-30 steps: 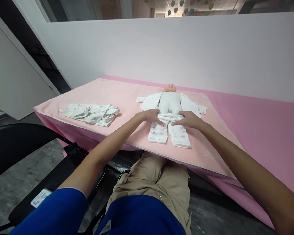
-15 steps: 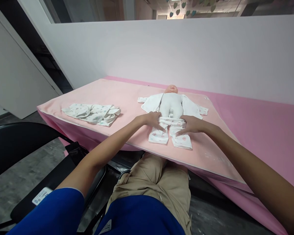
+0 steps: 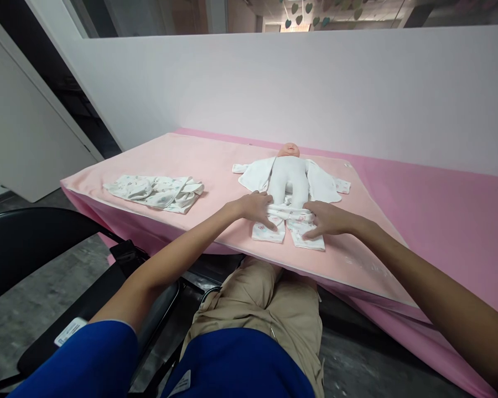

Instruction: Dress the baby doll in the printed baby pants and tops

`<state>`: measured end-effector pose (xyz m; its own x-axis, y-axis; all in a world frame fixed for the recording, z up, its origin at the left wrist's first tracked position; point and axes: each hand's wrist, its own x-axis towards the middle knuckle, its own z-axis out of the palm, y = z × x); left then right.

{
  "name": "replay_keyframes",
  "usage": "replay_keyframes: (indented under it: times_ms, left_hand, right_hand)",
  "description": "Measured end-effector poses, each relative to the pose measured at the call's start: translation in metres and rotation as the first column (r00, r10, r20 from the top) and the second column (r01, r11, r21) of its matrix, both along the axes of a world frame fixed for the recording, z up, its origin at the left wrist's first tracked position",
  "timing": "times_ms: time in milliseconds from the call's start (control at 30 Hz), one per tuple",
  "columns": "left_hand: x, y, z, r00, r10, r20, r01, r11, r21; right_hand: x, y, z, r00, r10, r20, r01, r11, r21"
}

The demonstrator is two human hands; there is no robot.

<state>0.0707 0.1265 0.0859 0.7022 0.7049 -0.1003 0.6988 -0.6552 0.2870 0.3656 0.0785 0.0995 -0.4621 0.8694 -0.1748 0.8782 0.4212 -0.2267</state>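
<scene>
A baby doll [image 3: 289,172] in white lies on its back, its head toward the wall and its legs toward me. An opened white top [image 3: 255,176] is spread out under it on both sides. Printed white baby pants [image 3: 268,231] lie at the doll's feet, their upper part bunched into a band across the lower legs. My left hand [image 3: 257,209] is closed on the left side of that band, and my right hand [image 3: 326,218] grips its right side. Both thumbs rest over the pant legs, while some fingertips are hidden in the cloth.
A folded printed baby garment [image 3: 157,192] lies to the left on the peach mat [image 3: 219,160]. Pink cloth [image 3: 448,221] covers the table beneath. A white wall [image 3: 315,83] rises behind, and a black chair [image 3: 45,237] stands at the lower left.
Both hands have drawn the bunched band slightly toward me, down the doll's legs. More of the white legs shows above it. The folded garment has stayed put.
</scene>
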Motion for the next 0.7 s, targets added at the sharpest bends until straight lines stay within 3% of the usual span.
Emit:
replay_keyframes:
  times_ms: [167,300,400,567,633,700]
  left_hand:
    - [-0.001,-0.012,-0.012,0.998,-0.059,0.002,0.058,0.984,0.169]
    - [-0.006,-0.029,-0.023,0.990,-0.120,0.068,0.092,0.944,0.316]
    - [-0.008,-0.043,-0.032,0.988,-0.130,0.087,0.081,0.899,0.430]
    - [-0.012,-0.067,-0.046,0.984,-0.078,0.157,-0.021,0.836,0.548]
    - [-0.016,-0.079,-0.047,0.978,-0.091,0.189,-0.029,0.832,0.555]
    - [-0.021,-0.092,-0.043,0.962,-0.144,0.231,0.000,0.849,0.529]
  right_hand:
    - [0.002,-0.014,-0.008,1.000,0.003,-0.015,-0.002,0.999,0.043]
    - [0.004,-0.030,-0.022,0.991,0.085,-0.099,-0.066,0.981,0.181]
    - [0.002,-0.045,-0.035,0.983,0.142,-0.119,-0.088,0.922,0.376]
    - [-0.010,-0.079,-0.054,0.985,0.147,-0.085,-0.049,0.724,0.688]
    - [-0.016,-0.097,-0.056,0.985,0.151,-0.084,-0.047,0.703,0.709]
    - [-0.023,-0.115,-0.050,0.978,0.170,-0.119,-0.049,0.745,0.665]
